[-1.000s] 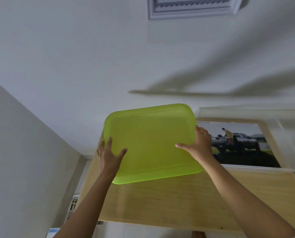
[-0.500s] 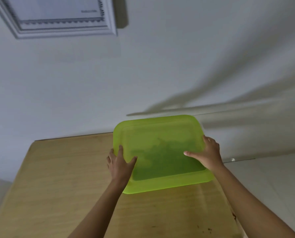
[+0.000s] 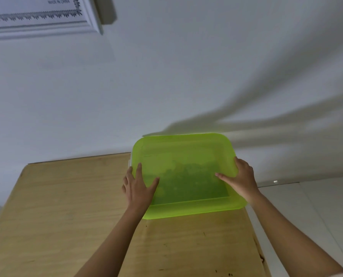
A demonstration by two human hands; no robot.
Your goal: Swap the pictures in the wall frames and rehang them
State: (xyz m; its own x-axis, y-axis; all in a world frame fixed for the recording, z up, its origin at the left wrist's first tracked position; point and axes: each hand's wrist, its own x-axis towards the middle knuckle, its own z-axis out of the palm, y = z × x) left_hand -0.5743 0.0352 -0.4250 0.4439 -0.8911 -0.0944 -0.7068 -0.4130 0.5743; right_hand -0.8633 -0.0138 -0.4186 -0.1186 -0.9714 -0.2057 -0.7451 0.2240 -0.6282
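**Both hands on a green lid at the far end of the table**

Pale wall fills most of what I can see from where the person stands, with long soft shadows running across its right side. Up in the top-left corner hangs a white wall frame, only its lower right part in view; it has a stepped moulding, a scalloped grey border printed on the sheet inside, and small lettering that reads "MADE IN CHINA".

Below the wall sits a light wooden table, its far edge just beside the wall and a few dark specks scattered over the near right part of its top. At the far right end of the table lies a translucent lime-green lid, rectangular with rounded corners and a raised rim. Something darker shows through its middle, though through the tinted plastic I can't really make out what it is. A sliver of white peeks out at the lid's left edge.

The left hand lies flat over the lid's left edge, fingers spread and thumb angled inward across the top. The right hand holds the right edge, fingers curled around the rim and thumb stretched across the surface. Both forearms reach in bare from the bottom.
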